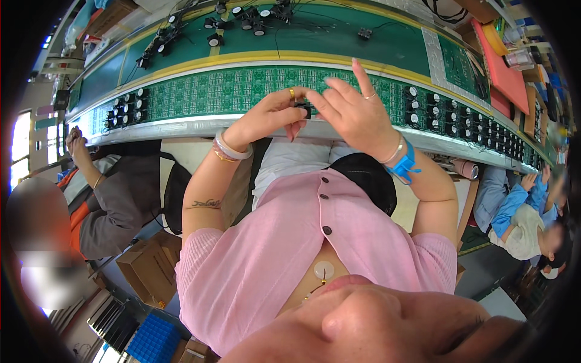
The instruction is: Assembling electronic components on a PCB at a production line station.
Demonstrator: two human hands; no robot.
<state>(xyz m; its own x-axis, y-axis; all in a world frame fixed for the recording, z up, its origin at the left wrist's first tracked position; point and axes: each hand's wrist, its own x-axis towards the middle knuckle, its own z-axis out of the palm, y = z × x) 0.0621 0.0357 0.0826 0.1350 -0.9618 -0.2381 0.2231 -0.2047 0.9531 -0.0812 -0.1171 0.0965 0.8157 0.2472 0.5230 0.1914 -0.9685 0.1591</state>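
Over the near edge of the green circuit-board strip, my left hand is closed, its thumb and fingers bent round a small black part. Only a little of that part shows between my hands. My right hand is just beside it, with its fingers apart and one raised high. Its lower fingertips come close to the black part and to my left fingers; whether they touch is unclear. Black cylindrical components with pale round tops stand in rows on the strip to the right, and a smaller group stands to the left.
Loose black components with wires lie on the green bench mat beyond the yellow-edged strip. A pale metal rail runs along the near edge. Co-workers sit to the left and right. A cardboard box is at lower left.
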